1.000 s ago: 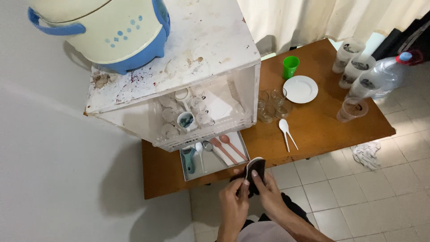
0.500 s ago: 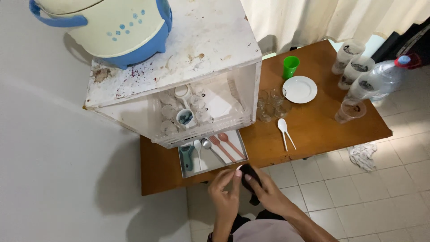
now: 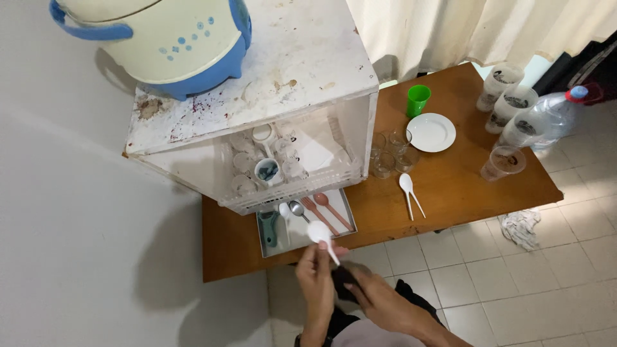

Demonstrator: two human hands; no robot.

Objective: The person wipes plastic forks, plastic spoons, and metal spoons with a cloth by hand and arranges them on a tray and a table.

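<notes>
My left hand (image 3: 316, 277) holds a white plastic spoon (image 3: 320, 234) by its handle, bowl up, over the front edge of the grey cutlery tray (image 3: 346, 207). My right hand (image 3: 373, 294) sits just beside it, below the table edge, gripping a dark cloth (image 3: 342, 286). The tray holds a teal-handled tool (image 3: 270, 227), a metal spoon (image 3: 295, 208), and a pink fork and spoon (image 3: 324, 209). Another white spoon and fork (image 3: 409, 190) lie on the wooden table (image 3: 450, 180).
A white, stained cabinet (image 3: 283, 71) with cups inside stands on the table, a cream and blue pot (image 3: 167, 38) on top. Glasses (image 3: 389, 154), a green cup (image 3: 418, 99), a white plate (image 3: 431, 132), plastic cups (image 3: 504, 160) and a water bottle (image 3: 546, 119) stand to the right. A rag (image 3: 520, 225) lies on the tiled floor.
The white spoon has come out of the dark cloth and now stands up in my left hand. My right hand has dropped lower with the cloth.
</notes>
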